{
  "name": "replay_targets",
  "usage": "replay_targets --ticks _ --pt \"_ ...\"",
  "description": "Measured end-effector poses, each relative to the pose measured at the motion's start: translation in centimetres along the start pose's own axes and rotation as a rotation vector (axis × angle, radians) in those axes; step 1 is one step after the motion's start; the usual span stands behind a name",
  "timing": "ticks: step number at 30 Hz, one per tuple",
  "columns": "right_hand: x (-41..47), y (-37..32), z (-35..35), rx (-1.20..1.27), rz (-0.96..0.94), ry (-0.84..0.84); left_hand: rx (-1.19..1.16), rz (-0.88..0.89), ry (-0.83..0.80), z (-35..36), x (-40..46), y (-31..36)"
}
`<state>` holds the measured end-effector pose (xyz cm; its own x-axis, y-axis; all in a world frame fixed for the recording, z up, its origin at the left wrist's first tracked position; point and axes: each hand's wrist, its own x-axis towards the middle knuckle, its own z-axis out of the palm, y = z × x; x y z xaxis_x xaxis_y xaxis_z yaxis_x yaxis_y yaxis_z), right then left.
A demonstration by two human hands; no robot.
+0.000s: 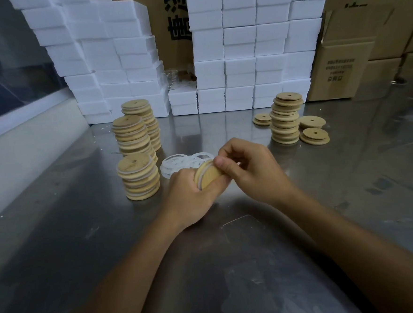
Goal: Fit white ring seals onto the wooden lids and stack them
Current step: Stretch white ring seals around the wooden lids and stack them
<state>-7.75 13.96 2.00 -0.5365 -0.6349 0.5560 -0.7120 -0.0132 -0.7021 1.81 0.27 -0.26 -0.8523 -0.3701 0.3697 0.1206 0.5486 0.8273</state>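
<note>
A round wooden lid point(208, 177) with a white ring seal around its edge is tilted on edge between both hands above the steel table. My left hand point(191, 194) grips it from below and the left. My right hand point(248, 169) pinches its upper right rim with thumb and fingers. Behind the hands lies a loose pile of white ring seals point(179, 163). To the left stand three stacks of lids with seals point(139, 178), point(132, 137), point(144, 119). At the right stands a stack of bare wooden lids point(286, 121) with a few loose lids point(314, 135) around it.
The steel table point(208, 266) runs toward me. White foam boxes point(242, 56) form a wall at the back. Cardboard cartons point(341, 68) stand at the back right. A pale wall ledge point(17, 150) runs along the left side.
</note>
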Motion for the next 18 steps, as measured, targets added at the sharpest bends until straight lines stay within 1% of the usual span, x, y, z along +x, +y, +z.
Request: replay_targets --ticks 4,7,11,14,18 --pt "-0.03 -0.14 0.48 0.274 0.194 0.043 -0.021 0.068 0.055 0.04 0.07 0.09" --pt "0.24 -0.29 0.68 0.398 0.260 0.069 -0.063 0.077 0.084 0.19 0.10 0.13" --pt "0.31 -0.47 0.64 0.439 0.275 0.069 -0.128 0.075 0.065 0.11 0.24 0.09" --pt "0.12 -0.35 0.54 0.469 0.290 0.036 -0.186 0.030 0.082 -0.08 0.12 0.15" --pt "-0.11 -0.13 0.53 0.414 0.289 0.006 -0.166 -0.011 0.103 -0.05 0.13 0.32"
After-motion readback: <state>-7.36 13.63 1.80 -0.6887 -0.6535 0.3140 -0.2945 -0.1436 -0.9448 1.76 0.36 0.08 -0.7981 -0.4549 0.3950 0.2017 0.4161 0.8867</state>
